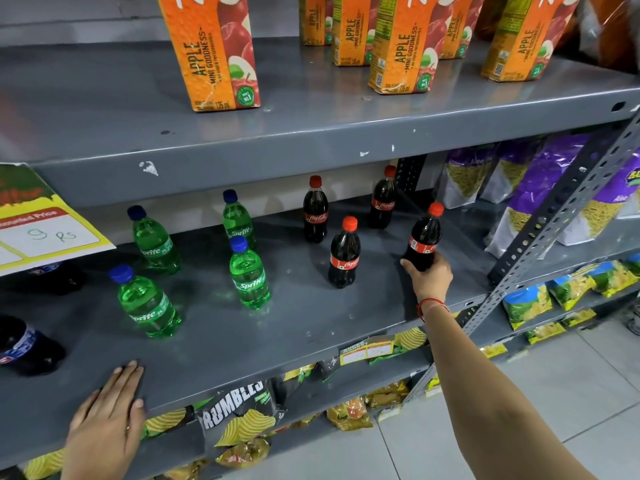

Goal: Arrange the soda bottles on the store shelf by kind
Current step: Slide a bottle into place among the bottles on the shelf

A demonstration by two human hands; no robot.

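Several green Sprite bottles with blue caps stand on the grey middle shelf (242, 341) at left of centre, one of them at the front (147, 303). To their right stand several dark Coca-Cola bottles with red caps, such as the one in the middle (344, 252). My right hand (429, 275) grips the base of the rightmost Coca-Cola bottle (424, 235), which leans slightly. My left hand (105, 420) lies flat, fingers spread, on the shelf's front edge, holding nothing. Dark bottles with blue labels (20, 344) stand at the far left, partly cut off.
Orange apple juice cartons (211, 53) line the shelf above. Purple snack bags (540, 188) fill the space right of a perforated grey upright (561, 209). Chip packets (242, 417) sit on the shelf below. A yellow price sign (41, 220) hangs at left.
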